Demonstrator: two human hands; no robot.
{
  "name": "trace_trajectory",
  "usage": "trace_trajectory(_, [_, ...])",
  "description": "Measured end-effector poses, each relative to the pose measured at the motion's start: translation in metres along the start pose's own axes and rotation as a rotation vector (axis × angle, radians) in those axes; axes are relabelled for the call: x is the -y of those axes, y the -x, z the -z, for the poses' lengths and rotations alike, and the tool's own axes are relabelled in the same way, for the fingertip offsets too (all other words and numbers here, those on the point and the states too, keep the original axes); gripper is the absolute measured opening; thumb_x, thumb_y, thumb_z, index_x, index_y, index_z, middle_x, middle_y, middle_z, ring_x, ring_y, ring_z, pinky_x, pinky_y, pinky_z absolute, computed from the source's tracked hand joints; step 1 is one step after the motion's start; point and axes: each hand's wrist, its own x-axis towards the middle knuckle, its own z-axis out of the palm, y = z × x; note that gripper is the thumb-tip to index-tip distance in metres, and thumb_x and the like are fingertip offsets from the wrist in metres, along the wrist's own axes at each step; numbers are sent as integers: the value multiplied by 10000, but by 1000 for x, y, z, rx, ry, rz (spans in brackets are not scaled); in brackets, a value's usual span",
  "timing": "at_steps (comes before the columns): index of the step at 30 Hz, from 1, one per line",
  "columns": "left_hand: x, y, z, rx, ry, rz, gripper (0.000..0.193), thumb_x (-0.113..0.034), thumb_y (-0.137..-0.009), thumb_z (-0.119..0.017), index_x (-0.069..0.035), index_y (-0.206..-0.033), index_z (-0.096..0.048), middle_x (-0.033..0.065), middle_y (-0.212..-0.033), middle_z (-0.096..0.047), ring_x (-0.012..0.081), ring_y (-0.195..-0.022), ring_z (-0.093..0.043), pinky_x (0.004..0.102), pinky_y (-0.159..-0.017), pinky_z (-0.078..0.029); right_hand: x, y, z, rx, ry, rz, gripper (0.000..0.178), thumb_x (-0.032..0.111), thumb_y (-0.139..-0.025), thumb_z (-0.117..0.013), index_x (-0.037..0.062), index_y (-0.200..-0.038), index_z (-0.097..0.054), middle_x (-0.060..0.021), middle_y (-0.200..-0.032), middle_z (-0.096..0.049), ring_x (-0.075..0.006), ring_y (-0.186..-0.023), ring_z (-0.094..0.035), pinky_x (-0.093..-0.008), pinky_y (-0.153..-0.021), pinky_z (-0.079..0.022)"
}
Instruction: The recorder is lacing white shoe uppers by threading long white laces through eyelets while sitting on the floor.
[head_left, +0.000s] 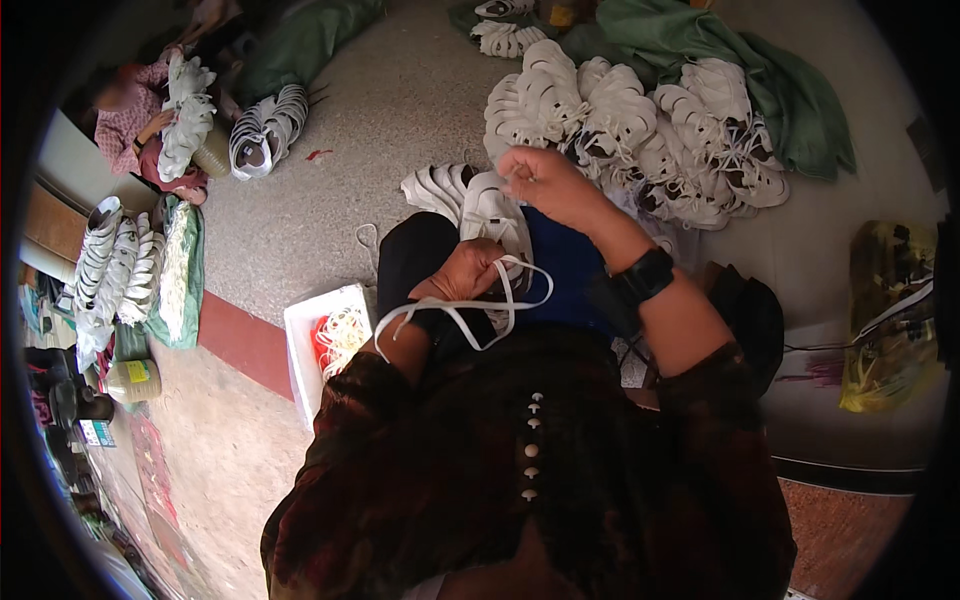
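A white shoe upper (pixel 490 208) lies across my lap, with more white uppers (pixel 438 188) nested beside it at its far left. My left hand (pixel 468 268) is closed on the near end of this upper. A flat white shoelace (pixel 462 322) hangs in loose loops over that hand and toward my body. Above and to the right of the upper, my right hand (pixel 545 182) is raised with its fingers curled together in a pinch. Whatever its fingertips hold, if anything, is too small to make out. My right wrist wears a black watch (pixel 648 272).
A white box (pixel 296 345) with white laces stands by my left leg. Ahead lies a large pile of white uppers (pixel 620 120) beside green sacks (pixel 790 110). Stacked uppers (pixel 125 265) stand at left. Far left, another person (pixel 128 140) holds uppers. A yellow bag (pixel 885 320) is at right.
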Motion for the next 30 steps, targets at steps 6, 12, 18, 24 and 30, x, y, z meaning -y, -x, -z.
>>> trace_trajectory(6, [1, 2, -3, -50, -2, -12, 276, -220, -861, -484, -9, -684, -489, 129, -631, -452, 310, -612, -454, 371, -564, -383, -121, 26, -43, -219, 416, -253, 169, 82, -687, -583, 6, -823, -516, -200, -749, -571, -396, -735, -556, -437, -651, -441])
trace_trajectory(12, [-4, -4, -1, -59, 100, 47, 257, -185, -850, -480, -5, -667, -474, 131, -623, -437, 313, -594, -438, 370, -551, -365, -143, 10, -39, -152, 555, -98, 88, 39, -718, -522, 13, -802, -526, -182, -761, -574, -368, -748, -566, -451, -647, -441])
trace_trajectory(18, [1, -6, 2, -40, 115, 47, 221, -178, -837, -478, -1, -704, -483, 147, -650, -444, 342, -625, -448, 380, -580, -372, -133, -3, -17, -29, 824, 148, 127, -7, -680, -521, 33, -800, -533, -149, -715, -559, -348, -696, -561, -432, -620, -453])
trace_trajectory(24, [3, -9, 4, -18, 117, 76, 232, -202, -837, -465, 5, -739, -501, 156, -666, -455, 353, -643, -460, 384, -594, -381, -160, 0, -22, -222, 286, -48, 52, 6, -755, -558, -5, -803, -539, -110, -632, -562, -228, -539, -537, -296, -527, -437])
trace_trajectory(30, [1, -11, 4, -66, 153, 88, 206, -172, -826, -525, -17, -691, -536, 131, -621, -465, 313, -610, -479, 371, -572, -393, -163, 5, -27, -349, -478, -352, 49, 39, -760, -613, -2, -774, -590, -17, -632, -564, -70, -542, -486, -220, -489, -396])
